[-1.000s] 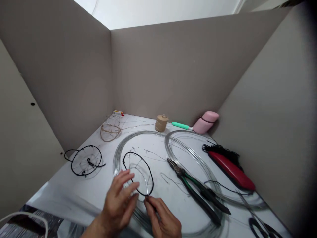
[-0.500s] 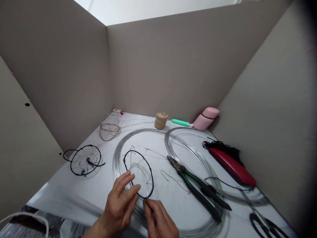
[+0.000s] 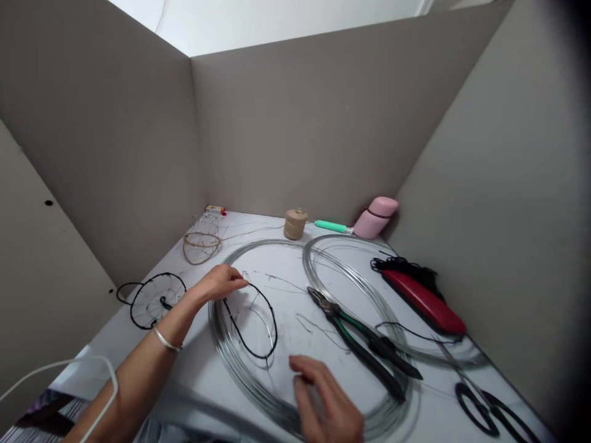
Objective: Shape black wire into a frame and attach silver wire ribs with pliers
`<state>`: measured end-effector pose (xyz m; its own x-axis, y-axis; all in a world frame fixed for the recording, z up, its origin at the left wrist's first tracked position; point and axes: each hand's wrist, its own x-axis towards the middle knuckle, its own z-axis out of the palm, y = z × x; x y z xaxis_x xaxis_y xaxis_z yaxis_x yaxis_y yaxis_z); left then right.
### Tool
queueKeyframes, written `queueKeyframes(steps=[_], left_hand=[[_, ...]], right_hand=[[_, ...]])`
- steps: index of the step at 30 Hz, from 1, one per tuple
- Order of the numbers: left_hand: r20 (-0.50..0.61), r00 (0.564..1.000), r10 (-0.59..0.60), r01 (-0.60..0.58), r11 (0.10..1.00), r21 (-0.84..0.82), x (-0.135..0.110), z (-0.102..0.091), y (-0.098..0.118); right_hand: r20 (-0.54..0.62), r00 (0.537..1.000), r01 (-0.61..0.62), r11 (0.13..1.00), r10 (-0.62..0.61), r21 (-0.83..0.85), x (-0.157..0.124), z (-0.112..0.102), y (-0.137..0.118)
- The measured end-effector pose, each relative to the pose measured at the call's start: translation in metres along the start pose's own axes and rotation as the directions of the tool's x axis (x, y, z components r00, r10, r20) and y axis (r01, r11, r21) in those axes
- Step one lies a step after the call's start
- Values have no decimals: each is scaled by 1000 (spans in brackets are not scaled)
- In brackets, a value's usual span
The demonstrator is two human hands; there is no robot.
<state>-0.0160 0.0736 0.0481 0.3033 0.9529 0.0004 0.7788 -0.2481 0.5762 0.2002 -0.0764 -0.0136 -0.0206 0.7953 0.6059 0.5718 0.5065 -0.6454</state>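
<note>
Since 0.5 seconds ago, the left hand (image 3: 221, 281) has moved from the near side of the black ring (image 3: 276, 332) to its far rim, and the right hand (image 3: 330, 400) has let go of the near rim. Left fingers are now pinched together on the ring, palm down; the forearm, wearing a silver bracelet (image 3: 166, 341), reaches in from the near left. At the near edge, the right hand holds nothing, thumb and forefinger apart. The ring, with thin wires across it, is between the 2 hands, over a large wire coil (image 3: 231, 364).

Partly hidden by the left forearm is a 2nd black ring (image 3: 168, 274). A white cable (image 3: 111, 369) crosses the same arm. To the right are pliers (image 3: 332, 311), scissors (image 3: 486, 397) and a red case (image 3: 422, 301). Farther off stand a twine spool (image 3: 294, 224) and a tilted pink bottle (image 3: 375, 216).

Everything lies on a white table (image 3: 180, 384) enclosed by grey-brown panels (image 3: 295, 135).
</note>
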Motion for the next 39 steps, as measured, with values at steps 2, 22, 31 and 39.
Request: queueKeyframes(steps=[2, 22, 31, 39], left_hand=[[4, 1000, 1, -1, 999, 45, 0, 1, 3], [-118, 907, 405, -368, 895, 251, -21, 6, 28], [-145, 857, 495, -410, 824, 391, -19, 11, 34], [-487, 621, 615, -614, 767, 185, -35, 13, 23]], right_hand=[[-64, 978, -200, 980, 199, 2, 23, -10, 10], [876, 443, -837, 438, 189, 328, 129, 44, 57], [931, 345, -910, 284, 116, 302, 123, 37, 58], [837, 524, -846, 214, 157, 489, 113, 37, 48]])
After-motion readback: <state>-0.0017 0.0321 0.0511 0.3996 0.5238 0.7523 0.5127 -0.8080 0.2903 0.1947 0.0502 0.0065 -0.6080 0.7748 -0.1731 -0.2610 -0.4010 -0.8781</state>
